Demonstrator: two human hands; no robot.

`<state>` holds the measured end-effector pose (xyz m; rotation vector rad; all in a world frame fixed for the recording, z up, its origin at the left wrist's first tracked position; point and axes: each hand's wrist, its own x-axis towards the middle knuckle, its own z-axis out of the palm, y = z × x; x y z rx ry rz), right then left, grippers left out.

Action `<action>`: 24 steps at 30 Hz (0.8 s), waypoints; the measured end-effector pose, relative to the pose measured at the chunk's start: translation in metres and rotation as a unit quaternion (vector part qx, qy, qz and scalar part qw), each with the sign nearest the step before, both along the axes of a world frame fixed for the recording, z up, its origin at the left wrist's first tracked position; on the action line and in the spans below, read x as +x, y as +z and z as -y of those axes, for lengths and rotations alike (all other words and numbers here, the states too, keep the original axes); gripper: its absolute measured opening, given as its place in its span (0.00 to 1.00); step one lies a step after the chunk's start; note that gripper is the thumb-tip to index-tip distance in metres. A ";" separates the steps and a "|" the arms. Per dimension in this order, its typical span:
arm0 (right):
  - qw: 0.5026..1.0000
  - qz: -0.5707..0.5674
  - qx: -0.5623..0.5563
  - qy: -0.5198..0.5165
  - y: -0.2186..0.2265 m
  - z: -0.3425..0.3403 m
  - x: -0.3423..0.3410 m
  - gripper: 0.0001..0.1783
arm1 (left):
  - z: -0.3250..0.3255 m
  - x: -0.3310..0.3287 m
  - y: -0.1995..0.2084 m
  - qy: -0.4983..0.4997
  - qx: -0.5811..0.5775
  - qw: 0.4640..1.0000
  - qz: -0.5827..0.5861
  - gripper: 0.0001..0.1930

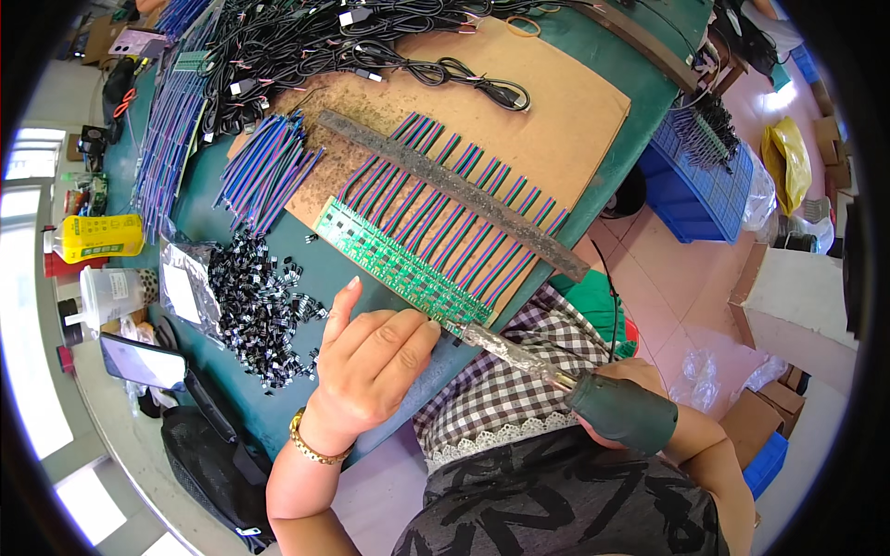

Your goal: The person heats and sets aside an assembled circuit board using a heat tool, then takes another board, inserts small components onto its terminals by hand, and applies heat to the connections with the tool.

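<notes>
My left hand (pixel 375 357) is at the near edge of a long green circuit board (pixel 399 267). Its little finger sticks out while the other fingers curl, with the fingertips together by the board's right end. Whatever they pinch is too small to make out. In my right hand (pixel 632 373), partly hidden behind the handle, is a soldering iron (pixel 621 410) with a dark green grip. Its tip meets the board's right end close to my left fingertips. Rows of multicoloured wires (pixel 445 243) run from the board under a rusty metal bar (pixel 454 192).
Brown cardboard (pixel 556 102) lies under the bar. Left of the board are a pile of small black-and-white connectors (pixel 264 315) and a wire bundle (pixel 264 176). Black cables (pixel 306 60) heap at the back. A phone (pixel 144 361) and yellow bottle (pixel 100 237) stand far left; a blue crate (pixel 695 185) is right.
</notes>
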<state>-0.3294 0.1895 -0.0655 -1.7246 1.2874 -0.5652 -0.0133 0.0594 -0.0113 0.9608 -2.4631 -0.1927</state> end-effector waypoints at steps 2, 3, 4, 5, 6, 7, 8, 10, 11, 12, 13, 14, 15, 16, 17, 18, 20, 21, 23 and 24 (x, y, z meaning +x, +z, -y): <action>0.999 -0.020 -0.007 0.041 0.021 0.016 0.002 0.07 | -0.001 0.003 0.000 -0.001 0.005 1.000 0.004 0.12; 0.996 -0.038 -0.013 0.082 0.033 0.025 0.005 0.07 | -0.001 0.003 -0.001 0.000 0.005 1.000 0.005 0.12; 0.996 -0.038 -0.014 0.083 0.041 0.029 0.009 0.07 | 0.000 0.004 -0.001 -0.006 -0.010 1.000 0.005 0.11; 0.998 -0.017 0.006 0.056 0.048 0.034 0.014 0.04 | 0.001 0.004 -0.002 -0.012 -0.025 1.000 0.005 0.12; 0.999 0.004 0.025 0.030 0.051 0.036 0.017 0.02 | 0.001 0.005 -0.003 -0.010 -0.026 1.000 0.006 0.12; 0.999 0.003 0.022 0.035 0.045 0.031 0.016 0.02 | 0.001 0.006 -0.003 -0.015 -0.021 1.000 -0.010 0.12; 0.998 -0.016 0.065 -0.016 0.032 0.019 0.011 0.05 | 0.002 0.006 -0.002 -0.021 -0.018 0.999 -0.025 0.12; 0.992 -0.029 0.103 -0.060 0.025 0.013 0.008 0.09 | 0.001 0.003 -0.002 -0.019 -0.012 0.999 -0.029 0.13; 0.993 -0.007 0.100 -0.059 0.026 0.016 0.008 0.08 | 0.001 0.002 0.000 -0.020 -0.002 0.999 -0.034 0.14; 0.993 0.016 0.098 -0.057 0.026 0.017 0.008 0.08 | 0.002 0.001 0.005 -0.014 -0.006 0.999 -0.028 0.14; 0.997 -0.039 0.065 -0.034 0.025 0.016 0.007 0.07 | 0.004 0.001 0.010 -0.013 0.032 0.999 -0.040 0.14; 0.997 -0.037 0.061 -0.031 0.026 0.016 0.009 0.07 | 0.005 0.003 0.015 -0.012 0.070 0.996 -0.052 0.14; 0.994 -0.082 0.062 -0.026 0.027 0.017 0.011 0.07 | 0.005 0.012 0.014 0.034 0.064 0.996 -0.052 0.14; 0.990 -0.128 0.062 -0.019 0.028 0.017 0.013 0.08 | 0.008 0.019 0.019 0.110 0.041 0.992 -0.038 0.12; 0.990 -0.126 0.059 -0.015 0.027 0.015 0.014 0.08 | 0.014 0.025 0.021 0.188 0.036 0.981 -0.032 0.12; 0.993 -0.110 0.027 -0.021 0.024 0.013 0.016 0.08 | 0.021 0.030 0.021 0.265 0.031 0.963 -0.027 0.13; 0.995 -0.099 -0.009 -0.019 0.027 0.018 0.017 0.07 | 0.035 0.037 0.015 0.315 0.067 0.944 -0.075 0.11; 0.998 -0.054 0.000 -0.016 0.032 0.023 0.018 0.06 | 0.038 0.043 0.014 0.315 0.087 0.943 -0.056 0.10; 1.000 -0.013 0.011 -0.007 0.035 0.027 0.020 0.06 | 0.044 0.045 0.011 0.296 0.079 0.951 -0.030 0.09; 0.999 0.011 0.029 -0.033 0.033 0.025 0.021 0.05 | 0.047 0.045 0.011 0.269 0.072 0.960 -0.002 0.08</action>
